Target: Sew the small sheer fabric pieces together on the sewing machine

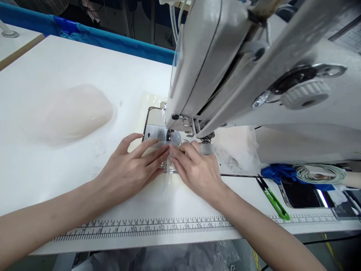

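My left hand [135, 165] is at the sewing machine's presser foot [168, 136], its outer fingers resting on the metal needle plate [153, 131]. Its inner fingertips press together just in front of the foot. From the other side my right hand [199, 167] comes in, fingers bent and closed, and its fingertips meet the left ones there. Whatever lies between the fingertips is too small and hidden to name. A clear, shiny strip [168, 167] shows on the machine bed between the hands. The sewing machine head [208, 56] overhangs both hands.
A sheer, pale pink rounded piece [84, 111] lies left on the white table [135, 75]. On the right are green thread snips [275, 201], a phone [306, 195], coiled pale cord [318, 173] and blue cloth [278, 173]. A printed ruler [152, 227] runs along the front edge.
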Demonstrator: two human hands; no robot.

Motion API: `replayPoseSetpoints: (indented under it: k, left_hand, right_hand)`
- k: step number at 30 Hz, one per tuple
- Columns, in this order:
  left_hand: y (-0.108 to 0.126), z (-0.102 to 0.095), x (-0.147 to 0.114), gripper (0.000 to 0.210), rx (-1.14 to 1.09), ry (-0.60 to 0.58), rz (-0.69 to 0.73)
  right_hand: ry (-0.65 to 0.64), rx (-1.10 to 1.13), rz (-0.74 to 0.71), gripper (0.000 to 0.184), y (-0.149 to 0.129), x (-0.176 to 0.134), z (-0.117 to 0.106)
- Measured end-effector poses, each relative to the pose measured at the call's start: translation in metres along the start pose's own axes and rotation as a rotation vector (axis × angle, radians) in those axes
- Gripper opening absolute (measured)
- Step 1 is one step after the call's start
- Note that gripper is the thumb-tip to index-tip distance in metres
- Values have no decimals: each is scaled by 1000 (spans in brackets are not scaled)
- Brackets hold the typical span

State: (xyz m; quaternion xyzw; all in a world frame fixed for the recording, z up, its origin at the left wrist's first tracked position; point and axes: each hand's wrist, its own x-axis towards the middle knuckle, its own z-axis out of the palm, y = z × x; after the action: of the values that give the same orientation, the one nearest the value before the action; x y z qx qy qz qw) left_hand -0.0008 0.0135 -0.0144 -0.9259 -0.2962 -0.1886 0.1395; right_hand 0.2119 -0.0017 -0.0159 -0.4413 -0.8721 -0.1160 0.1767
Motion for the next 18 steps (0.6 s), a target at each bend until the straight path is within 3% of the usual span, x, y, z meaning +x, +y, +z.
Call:
replayPoseSetpoints:
  k: [18]
  left_hand:
    - [5, 4, 5, 33, 37, -5, -45]
  right_hand:
    - [-26, -112, 15, 28, 4, 3, 8]
